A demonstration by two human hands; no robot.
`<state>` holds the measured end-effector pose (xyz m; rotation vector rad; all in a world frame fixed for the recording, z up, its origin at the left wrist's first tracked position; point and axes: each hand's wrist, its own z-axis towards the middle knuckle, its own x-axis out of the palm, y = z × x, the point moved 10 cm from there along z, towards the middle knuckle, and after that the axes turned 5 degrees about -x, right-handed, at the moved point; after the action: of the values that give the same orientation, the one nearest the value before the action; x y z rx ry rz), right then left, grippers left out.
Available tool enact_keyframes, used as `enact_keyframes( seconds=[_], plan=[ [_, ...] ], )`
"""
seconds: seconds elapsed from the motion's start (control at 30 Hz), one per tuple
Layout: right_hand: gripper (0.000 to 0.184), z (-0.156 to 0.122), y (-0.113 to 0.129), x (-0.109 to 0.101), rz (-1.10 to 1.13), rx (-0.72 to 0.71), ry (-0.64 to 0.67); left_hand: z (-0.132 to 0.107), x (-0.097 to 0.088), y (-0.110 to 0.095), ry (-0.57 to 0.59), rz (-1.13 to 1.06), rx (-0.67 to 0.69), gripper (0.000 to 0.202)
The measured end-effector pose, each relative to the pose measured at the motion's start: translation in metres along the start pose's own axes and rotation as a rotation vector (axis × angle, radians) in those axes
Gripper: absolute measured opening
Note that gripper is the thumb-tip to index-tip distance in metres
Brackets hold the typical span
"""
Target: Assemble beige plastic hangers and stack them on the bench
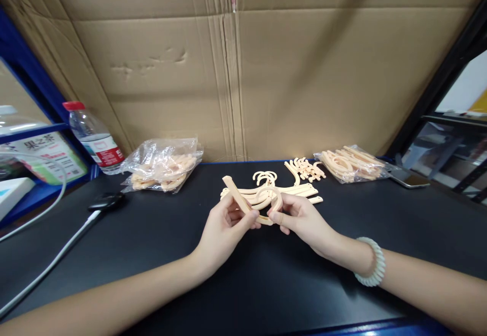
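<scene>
My left hand [224,227] pinches a cream plastic hanger bar [238,196] that slants up to the left. My right hand [300,219] is closed on a curved cream hook piece [272,198] at the bar's lower end. Both hands meet over the middle of the black table [152,244]. Just behind them lies a small pile of finished cream hangers [292,192]. A heap of loose hooks [306,168] sits further back. A pale coiled band rings my right wrist.
Two clear bags of cream parts rest by the cardboard wall, one at the left [163,166], one at the right [352,163]. A water bottle [95,138], a black mouse [105,201] with white cable, and a phone [409,178] are nearby.
</scene>
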<state>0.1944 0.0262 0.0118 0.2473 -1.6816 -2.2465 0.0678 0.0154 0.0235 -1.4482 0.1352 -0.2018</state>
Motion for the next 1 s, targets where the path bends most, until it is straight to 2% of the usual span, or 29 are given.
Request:
enact_keyframes(
  seconds=[0.13, 0.27, 0.53, 0.6, 0.67, 0.7, 0.8, 0.87, 1.0],
  plan=[
    [0.036, -0.002, -0.006, 0.002, 0.029, 0.073, 0.003, -0.003, 0.006, 0.005, 0.036, -0.026, -0.034, 0.023],
    [0.035, -0.001, -0.003, 0.007, -0.029, 0.055, 0.05, -0.006, 0.013, 0.009, 0.112, -0.028, -0.047, 0.022],
    [0.026, -0.001, 0.008, 0.012, -0.012, -0.014, 0.073, -0.001, 0.014, 0.013, 0.112, -0.048, -0.146, 0.022],
    [0.025, 0.003, 0.016, 0.005, -0.042, -0.037, 0.091, 0.0, 0.012, 0.015, 0.097, -0.064, -0.182, 0.021],
    [0.026, 0.011, 0.028, -0.014, -0.167, -0.099, 0.082, 0.0, 0.007, 0.018, 0.066, -0.089, -0.209, 0.02],
    [0.025, 0.018, 0.036, -0.03, -0.281, -0.149, 0.049, 0.0, 0.005, 0.02, 0.054, -0.103, -0.219, 0.02],
    [0.017, 0.035, 0.059, -0.073, -0.867, -0.381, 0.015, 0.001, 0.001, 0.023, 0.039, -0.142, -0.231, 0.019],
    [0.021, 0.044, 0.056, -0.087, -1.186, -0.504, 0.106, 0.001, -0.001, 0.025, 0.036, -0.158, -0.237, 0.018],
    [0.031, 0.053, 0.031, -0.102, -1.343, -0.492, 0.255, 0.002, -0.002, 0.025, 0.029, -0.176, -0.238, 0.017]
  ],
)
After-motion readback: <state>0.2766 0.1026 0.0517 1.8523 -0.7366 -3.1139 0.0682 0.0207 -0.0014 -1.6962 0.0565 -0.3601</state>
